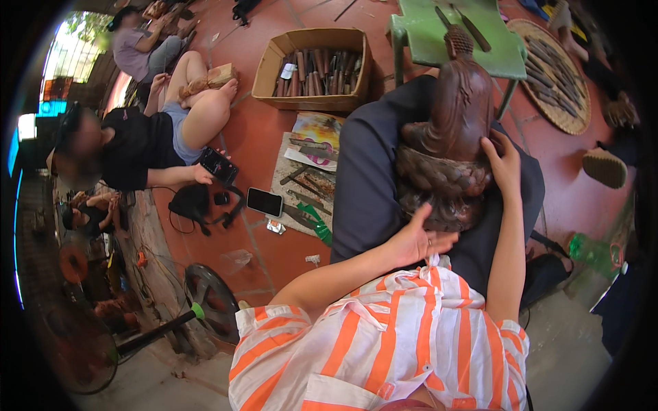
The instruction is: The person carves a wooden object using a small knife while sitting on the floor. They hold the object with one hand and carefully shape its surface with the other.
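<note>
A dark brown carved wooden statue (460,99) of a seated figure with a knobbly head stands upright on my lap, between my thighs. Its rounded base (449,181) is carved in layered petals. My right hand (505,161) is on the statue's right side, thumb and fingers curved against it where figure and base meet. Close to the lower base, my left hand (426,241) has its fingers stretched out and thumb apart, holding nothing. Whether its thumb touches the wood I cannot tell. Past the statue's head, two carving chisels (473,31) lie on a green plastic stool (418,51).
A cardboard box (312,103) full of wooden-handled tools stands ahead on the left. Nearer lie a mat (282,168) with blades and a phone (264,203). A round woven tray (579,122) of tools is at right. A person (147,140) sits on the left holding another phone (219,166).
</note>
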Available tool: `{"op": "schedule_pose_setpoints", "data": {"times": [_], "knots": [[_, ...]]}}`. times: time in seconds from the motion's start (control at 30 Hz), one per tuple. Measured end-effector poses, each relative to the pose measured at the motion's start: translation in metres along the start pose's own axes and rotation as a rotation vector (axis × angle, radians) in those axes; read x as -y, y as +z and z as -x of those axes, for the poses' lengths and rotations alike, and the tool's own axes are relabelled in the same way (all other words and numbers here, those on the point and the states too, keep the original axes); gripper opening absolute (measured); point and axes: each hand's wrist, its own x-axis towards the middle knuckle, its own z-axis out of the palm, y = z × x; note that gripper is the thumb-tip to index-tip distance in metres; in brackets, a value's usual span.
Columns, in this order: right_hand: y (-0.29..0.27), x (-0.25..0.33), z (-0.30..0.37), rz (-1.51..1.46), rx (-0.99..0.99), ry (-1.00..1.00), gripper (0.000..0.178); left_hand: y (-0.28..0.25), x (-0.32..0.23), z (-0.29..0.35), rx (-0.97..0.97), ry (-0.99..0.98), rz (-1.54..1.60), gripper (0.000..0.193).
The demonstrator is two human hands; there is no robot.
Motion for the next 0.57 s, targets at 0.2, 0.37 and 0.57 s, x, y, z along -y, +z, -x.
{"op": "schedule_pose_setpoints", "data": {"times": [0.2, 0.37, 0.57], "knots": [[-0.068, -0.063, -0.012, -0.144, -0.454, -0.125, 0.021, 0.036, -0.002, 0.050, 0.160, 0.058, -0.686, 0.044], [-0.091, -0.094, -0.028, -0.309, -0.566, -0.019, 0.017, 0.047, -0.072, 0.102, 0.117, 0.475, -0.732, 0.039], [-0.082, -0.088, -0.031, -0.324, -0.515, 0.037, 0.024, -0.005, -0.130, 0.151, -0.303, 0.975, -0.535, 0.038]]}}
